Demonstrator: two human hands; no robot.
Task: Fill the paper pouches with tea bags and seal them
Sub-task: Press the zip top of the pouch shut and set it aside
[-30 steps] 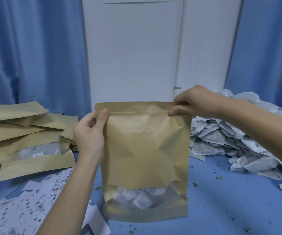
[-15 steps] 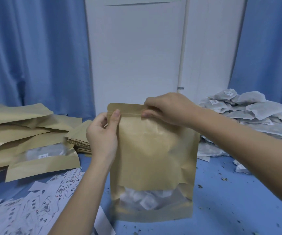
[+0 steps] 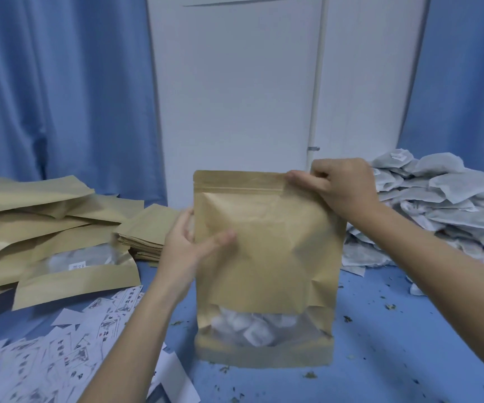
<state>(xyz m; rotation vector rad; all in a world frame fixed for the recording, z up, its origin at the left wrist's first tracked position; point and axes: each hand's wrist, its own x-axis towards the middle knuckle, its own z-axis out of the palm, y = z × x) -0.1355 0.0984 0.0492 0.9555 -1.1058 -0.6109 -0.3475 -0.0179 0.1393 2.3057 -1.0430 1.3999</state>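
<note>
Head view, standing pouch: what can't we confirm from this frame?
- Zip seal at the pouch top right: covered by the right hand, so closure there is unknown.
- Tea bag count inside: only the small window shows any; paper hides the rest.
- Left hand fingers: behind the pouch; only the thumb shows.
- Printed slips: text too small and blurred.
- Loose tea bag pile: cut off by the right edge.

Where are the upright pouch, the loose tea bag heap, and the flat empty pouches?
upright pouch (image 3: 267, 242), head view, its creased front.
tea bag heap (image 3: 438, 205), head view, heap's middle.
flat empty pouches (image 3: 147, 231), head view, top of stack.
</note>
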